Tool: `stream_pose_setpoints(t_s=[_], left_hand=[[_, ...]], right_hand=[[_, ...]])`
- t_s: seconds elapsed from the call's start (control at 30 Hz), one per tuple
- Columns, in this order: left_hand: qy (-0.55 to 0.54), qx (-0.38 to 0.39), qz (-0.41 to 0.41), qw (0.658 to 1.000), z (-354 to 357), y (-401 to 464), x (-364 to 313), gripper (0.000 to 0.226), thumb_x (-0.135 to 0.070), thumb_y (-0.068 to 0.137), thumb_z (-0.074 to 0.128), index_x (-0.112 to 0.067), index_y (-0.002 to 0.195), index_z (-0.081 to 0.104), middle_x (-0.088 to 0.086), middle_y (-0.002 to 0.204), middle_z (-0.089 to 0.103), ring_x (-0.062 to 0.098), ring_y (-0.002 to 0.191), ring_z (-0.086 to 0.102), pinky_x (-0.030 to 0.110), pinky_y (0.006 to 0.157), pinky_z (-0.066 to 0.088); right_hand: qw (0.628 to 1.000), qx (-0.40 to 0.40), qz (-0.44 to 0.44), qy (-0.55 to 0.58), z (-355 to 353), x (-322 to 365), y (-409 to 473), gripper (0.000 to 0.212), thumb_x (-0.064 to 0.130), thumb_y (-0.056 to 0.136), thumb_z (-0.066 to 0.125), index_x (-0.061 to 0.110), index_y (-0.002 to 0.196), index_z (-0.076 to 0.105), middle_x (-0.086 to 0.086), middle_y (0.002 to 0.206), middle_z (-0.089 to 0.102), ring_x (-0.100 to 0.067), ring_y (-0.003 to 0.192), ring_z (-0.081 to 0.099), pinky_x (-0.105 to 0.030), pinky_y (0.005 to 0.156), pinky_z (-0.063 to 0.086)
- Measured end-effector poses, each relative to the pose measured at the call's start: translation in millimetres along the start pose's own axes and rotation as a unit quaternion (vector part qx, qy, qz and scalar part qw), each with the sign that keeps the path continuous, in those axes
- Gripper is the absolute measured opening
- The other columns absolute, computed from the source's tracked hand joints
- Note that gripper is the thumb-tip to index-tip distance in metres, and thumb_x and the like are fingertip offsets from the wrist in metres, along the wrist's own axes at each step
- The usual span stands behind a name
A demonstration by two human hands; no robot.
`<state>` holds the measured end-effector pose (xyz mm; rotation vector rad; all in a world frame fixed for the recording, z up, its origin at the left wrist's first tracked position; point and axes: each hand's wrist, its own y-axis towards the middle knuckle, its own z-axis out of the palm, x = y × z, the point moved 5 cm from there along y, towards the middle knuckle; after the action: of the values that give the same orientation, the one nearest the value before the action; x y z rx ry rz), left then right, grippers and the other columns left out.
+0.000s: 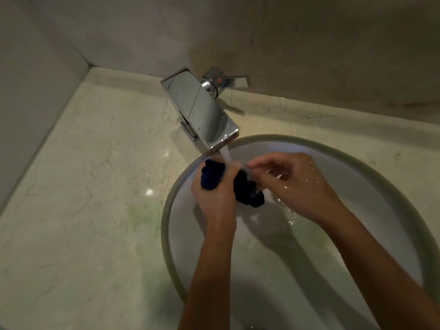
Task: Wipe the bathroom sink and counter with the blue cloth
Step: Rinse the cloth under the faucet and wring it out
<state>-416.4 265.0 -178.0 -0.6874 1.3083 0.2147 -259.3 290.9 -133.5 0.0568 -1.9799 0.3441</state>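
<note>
- The cloth (247,189) is bunched over the sink (357,163), right under the running tap (202,110), between both hands.
- My left hand (214,194) has its grip clamped round the cloth's 9 o'clock end, a dark blue wad poking out above the fist.
- My right hand (295,184) sits at the 3 o'clock end, fingertips curled in and pinching the cloth, I judge; the stream blurs the exact contact.
- Handling: soft, limp, soaked, so heavier than dry and dripping. I reckon it won't slip much, but loose ends will flop. Best taken as a wad in the fist, squeezed out first.
- The water (226,156) falls at the 12 o'clock edge of the bowl, and a shallow pool lies under my right wrist.
- The table (83,186) is pale veined marble, glossy, with a faint greenish smear at 8 o'clock of the sink. It looks slick, so a wrung cloth should glide.
- The lever (228,81) stands at 1 o'clock of the tap, against the wall (333,44).
- The room is dim, a tight corner at 11 o'clock.
</note>
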Motion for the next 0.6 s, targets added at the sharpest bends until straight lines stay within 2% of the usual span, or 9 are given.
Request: stream_pose_setpoints(t_s=[0.07,0.13,0.23,0.3,0.37,0.4,0.5,0.57,0.6], left_hand=[[-0.031,0.022,-0.009,0.999,3,1,-2,0.025,-0.004,0.074,0.08,0.005,0.093,0.066,0.021,0.088,0.069,0.024,0.081,0.066,0.035,0.076,0.058],[-0.059,0.045,-0.02,0.997,5,2,-4,0.026,-0.005,0.071,0.079,0.005,0.091,0.065,0.015,0.083,0.066,0.023,0.079,0.064,0.032,0.072,0.057],[-0.072,0.07,-0.026,0.995,8,2,-8,0.032,-0.005,0.069,0.079,0.008,0.095,0.066,0.011,0.085,0.068,0.022,0.081,0.066,0.033,0.075,0.057],[-0.064,0.076,-0.032,0.995,9,2,-10,0.033,-0.001,0.072,0.08,0.013,0.098,0.064,0.012,0.087,0.069,0.023,0.082,0.067,0.036,0.077,0.057],[-0.055,0.081,-0.036,0.994,7,1,-10,0.031,0.002,0.074,0.078,0.013,0.099,0.064,0.013,0.088,0.07,0.024,0.083,0.067,0.039,0.078,0.056],[-0.053,0.086,-0.035,0.994,6,1,-11,0.03,0.001,0.074,0.078,0.011,0.099,0.065,0.013,0.088,0.07,0.024,0.083,0.068,0.04,0.079,0.056],[-0.051,0.106,-0.02,0.993,4,-1,-13,0.025,-0.001,0.073,0.074,0.007,0.094,0.064,0.012,0.084,0.067,0.025,0.082,0.065,0.039,0.074,0.055],[-0.063,0.131,-0.012,0.989,6,-4,-14,0.017,0.0,0.07,0.069,0.003,0.085,0.063,0.01,0.079,0.067,0.023,0.078,0.064,0.034,0.071,0.055],[-0.075,0.148,-0.016,0.986,7,-7,-16,0.012,0.001,0.069,0.067,-0.002,0.08,0.064,0.009,0.077,0.067,0.023,0.077,0.065,0.034,0.071,0.056]], right_hand=[[0.996,-0.062,-0.029,0.048,-9,19,1,0.014,0.014,0.093,0.07,0.025,0.096,0.078,0.006,0.075,0.074,-0.01,0.066,0.07,-0.028,0.063,0.057],[0.987,-0.12,-0.062,0.091,-15,37,5,0.018,0.009,0.093,0.067,0.023,0.098,0.077,0.002,0.066,0.07,-0.008,0.056,0.063,-0.027,0.06,0.053],[0.976,-0.163,-0.054,0.131,-15,55,23,0.031,0.006,0.092,0.064,0.023,0.117,0.072,0.0,0.06,0.066,-0.009,0.054,0.06,-0.031,0.064,0.054],[0.979,-0.149,-0.052,0.13,-10,65,35,0.046,0.006,0.091,0.062,0.019,0.136,0.061,0.005,0.059,0.067,-0.001,0.057,0.062,-0.037,0.082,0.058],[0.982,-0.14,-0.041,0.123,-6,70,43,0.053,0.007,0.091,0.06,0.019,0.142,0.054,0.008,0.06,0.068,0.003,0.056,0.061,-0.045,0.1,0.053],[0.982,-0.14,-0.032,0.124,-5,71,45,0.053,0.008,0.091,0.06,0.021,0.142,0.054,0.009,0.06,0.069,0.005,0.055,0.061,-0.043,0.099,0.053],[0.978,-0.156,-0.024,0.138,-1,72,47,0.04,0.012,0.091,0.061,0.022,0.13,0.061,0.003,0.059,0.065,-0.001,0.053,0.057,-0.028,0.071,0.051],[0.976,-0.157,-0.057,0.14,2,74,41,0.033,0.014,0.09,0.061,0.019,0.122,0.065,-0.005,0.059,0.059,-0.014,0.056,0.055,-0.034,0.061,0.05],[0.975,-0.15,-0.076,0.144,3,73,38,0.033,0.015,0.09,0.06,0.018,0.122,0.066,-0.006,0.06,0.058,-0.02,0.057,0.055,-0.037,0.061,0.051]])
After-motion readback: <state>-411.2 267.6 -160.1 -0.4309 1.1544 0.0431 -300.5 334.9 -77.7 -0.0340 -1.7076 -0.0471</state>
